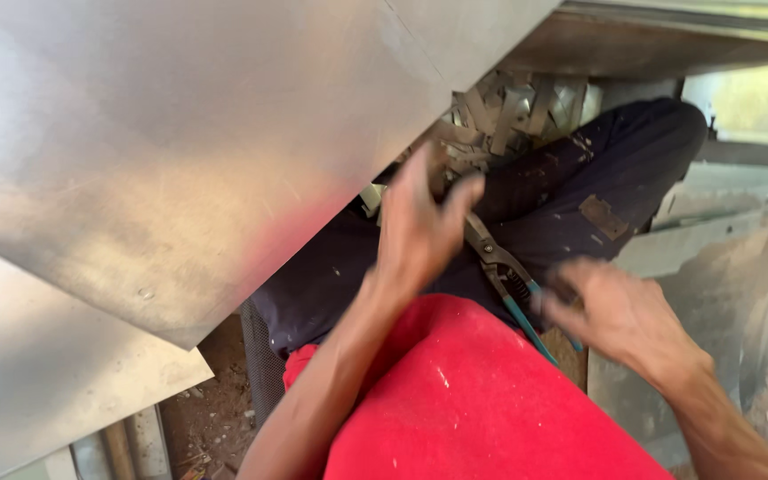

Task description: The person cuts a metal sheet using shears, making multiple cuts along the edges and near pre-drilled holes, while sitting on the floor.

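Observation:
My left hand (420, 227) is raised in front of me with fingers spread, holding nothing, close to the lower edge of a large grey metal sheet (180, 151). My right hand (615, 316) is blurred and closes around the teal handles of metal snips (508, 280), whose jaws point up toward my left hand. Both hands hover over my lap, with dark trousers (580, 196) and a red shirt (464, 400) below them.
A pile of small cut metal strips (508, 111) lies beyond my knees. A second metal sheet (37, 382) lies at the lower left. More sheet metal (713, 240) rests on the right. Dirt floor (215, 409) shows below.

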